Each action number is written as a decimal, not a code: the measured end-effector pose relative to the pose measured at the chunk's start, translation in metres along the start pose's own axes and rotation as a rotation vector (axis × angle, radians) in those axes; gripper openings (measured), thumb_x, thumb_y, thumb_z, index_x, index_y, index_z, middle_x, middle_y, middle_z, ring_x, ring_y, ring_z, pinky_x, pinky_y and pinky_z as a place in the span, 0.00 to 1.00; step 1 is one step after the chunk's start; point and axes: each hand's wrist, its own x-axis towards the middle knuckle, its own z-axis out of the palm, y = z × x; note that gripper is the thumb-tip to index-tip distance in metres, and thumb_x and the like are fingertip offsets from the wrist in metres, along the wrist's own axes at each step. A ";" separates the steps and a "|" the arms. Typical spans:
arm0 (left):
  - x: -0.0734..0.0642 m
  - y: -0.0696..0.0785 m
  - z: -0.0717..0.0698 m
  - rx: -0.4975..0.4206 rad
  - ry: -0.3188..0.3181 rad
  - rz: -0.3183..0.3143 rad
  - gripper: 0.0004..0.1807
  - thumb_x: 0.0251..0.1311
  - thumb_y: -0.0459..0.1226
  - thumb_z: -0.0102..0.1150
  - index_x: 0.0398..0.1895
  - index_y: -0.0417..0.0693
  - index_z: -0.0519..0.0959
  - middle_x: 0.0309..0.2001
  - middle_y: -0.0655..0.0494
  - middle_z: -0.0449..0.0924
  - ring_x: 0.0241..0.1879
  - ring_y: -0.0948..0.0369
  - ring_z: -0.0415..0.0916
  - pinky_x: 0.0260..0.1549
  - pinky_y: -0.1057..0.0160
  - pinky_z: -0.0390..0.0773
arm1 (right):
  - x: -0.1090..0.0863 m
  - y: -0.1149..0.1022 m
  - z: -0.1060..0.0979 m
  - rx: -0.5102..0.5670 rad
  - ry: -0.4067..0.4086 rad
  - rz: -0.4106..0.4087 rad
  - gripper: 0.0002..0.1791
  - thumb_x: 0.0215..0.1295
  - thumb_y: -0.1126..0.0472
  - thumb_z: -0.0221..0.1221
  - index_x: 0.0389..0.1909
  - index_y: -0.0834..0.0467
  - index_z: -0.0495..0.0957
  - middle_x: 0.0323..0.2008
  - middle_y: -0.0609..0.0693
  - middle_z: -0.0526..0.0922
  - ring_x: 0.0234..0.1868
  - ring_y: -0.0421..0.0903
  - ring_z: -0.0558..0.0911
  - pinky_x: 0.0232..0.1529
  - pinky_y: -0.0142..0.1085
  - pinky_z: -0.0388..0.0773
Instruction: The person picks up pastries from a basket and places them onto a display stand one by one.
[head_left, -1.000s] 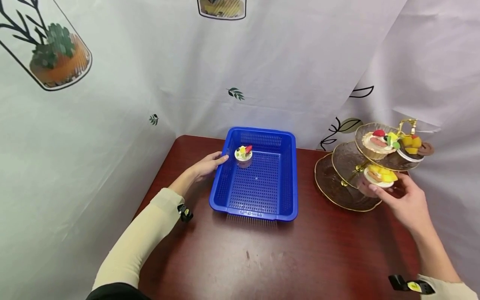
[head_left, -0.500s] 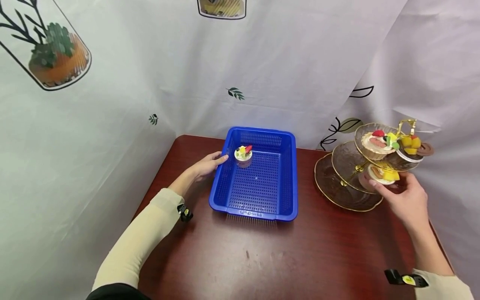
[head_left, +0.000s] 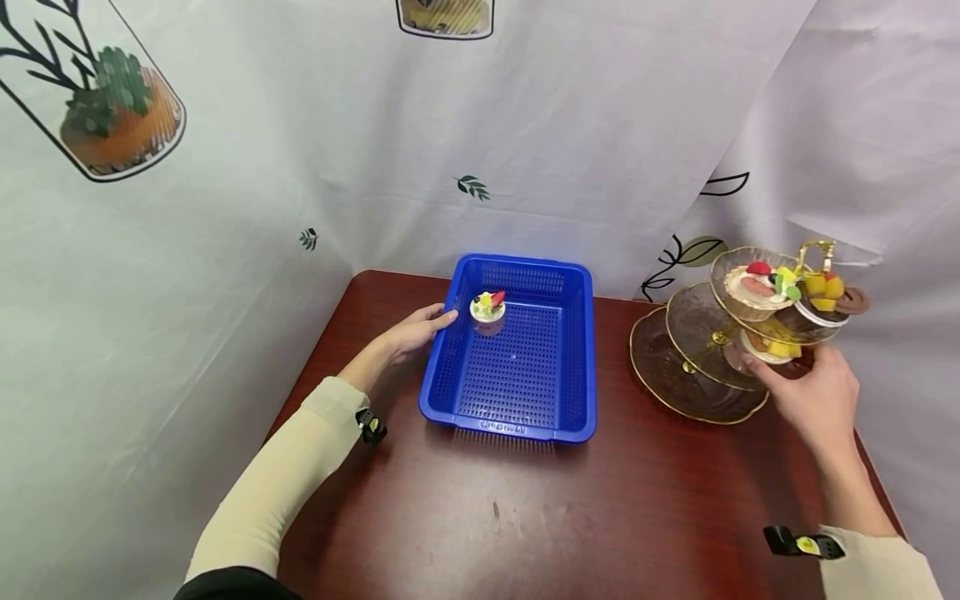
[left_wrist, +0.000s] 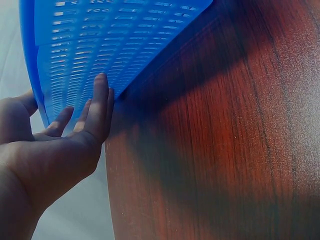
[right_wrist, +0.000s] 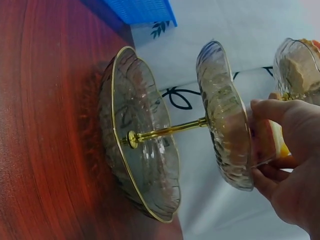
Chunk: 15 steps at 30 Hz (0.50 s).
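Note:
My right hand (head_left: 813, 392) pinches a clear dessert cup (head_left: 780, 350) topped with cream and yellow fruit pieces. The cup is at the middle tier of a glass three-tier stand (head_left: 697, 400), partly hidden under the top tier. In the right wrist view, its base is right at the middle plate (right_wrist: 225, 120), thumb on one side and fingers on the other. On the left, my left hand (head_left: 412, 331) holds the side of a blue plastic basket (head_left: 577, 358), thumb over the rim and fingers along the slotted outer wall (left_wrist: 125, 45). A small fruit-topped cream cup (head_left: 487, 315) stands inside the basket.
On the stand's top tier sit a fruit tart (head_left: 757, 292) and a chocolate-brown dessert cup (head_left: 821, 302), beside the gold handle (head_left: 817, 248). A reddish-brown wooden table (head_left: 510, 517) bears everything. White patterned cloth (head_left: 375, 125) hangs close behind the table and at both sides.
My right hand has shifted slightly up and to the right, carrying the yellow-fruit dessert cup further under the top tier. The left hand and the basket stay put.

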 end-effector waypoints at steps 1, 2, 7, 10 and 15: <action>0.000 0.000 0.000 0.003 0.002 0.001 0.37 0.69 0.58 0.50 0.74 0.51 0.57 0.62 0.42 0.73 0.58 0.45 0.76 0.54 0.44 0.77 | 0.000 0.000 0.000 0.004 0.000 -0.009 0.35 0.48 0.55 0.75 0.55 0.66 0.74 0.46 0.67 0.78 0.46 0.60 0.75 0.48 0.57 0.65; 0.000 0.000 0.000 0.004 0.004 0.001 0.37 0.69 0.58 0.50 0.74 0.51 0.57 0.62 0.42 0.73 0.58 0.45 0.76 0.54 0.44 0.78 | 0.000 0.001 0.001 0.008 0.001 -0.017 0.34 0.48 0.55 0.74 0.54 0.67 0.74 0.45 0.67 0.77 0.47 0.63 0.75 0.48 0.58 0.65; -0.001 0.000 0.001 0.012 0.008 -0.001 0.37 0.69 0.58 0.51 0.73 0.51 0.58 0.61 0.43 0.74 0.57 0.46 0.77 0.52 0.45 0.79 | 0.000 0.002 0.003 0.010 0.011 -0.054 0.34 0.48 0.56 0.74 0.54 0.68 0.73 0.44 0.70 0.77 0.47 0.68 0.75 0.47 0.64 0.64; 0.000 0.000 0.001 0.007 0.008 -0.001 0.37 0.69 0.58 0.52 0.73 0.51 0.58 0.61 0.43 0.74 0.57 0.46 0.77 0.52 0.45 0.79 | -0.001 0.003 0.004 -0.001 0.016 -0.059 0.34 0.49 0.56 0.73 0.54 0.68 0.73 0.44 0.71 0.77 0.46 0.70 0.75 0.46 0.65 0.63; 0.000 -0.001 0.001 0.010 0.011 0.000 0.37 0.69 0.58 0.51 0.74 0.51 0.58 0.61 0.44 0.74 0.56 0.46 0.78 0.52 0.45 0.79 | -0.002 0.002 0.003 -0.014 0.020 -0.046 0.34 0.50 0.54 0.73 0.53 0.69 0.73 0.44 0.71 0.78 0.47 0.71 0.75 0.46 0.65 0.65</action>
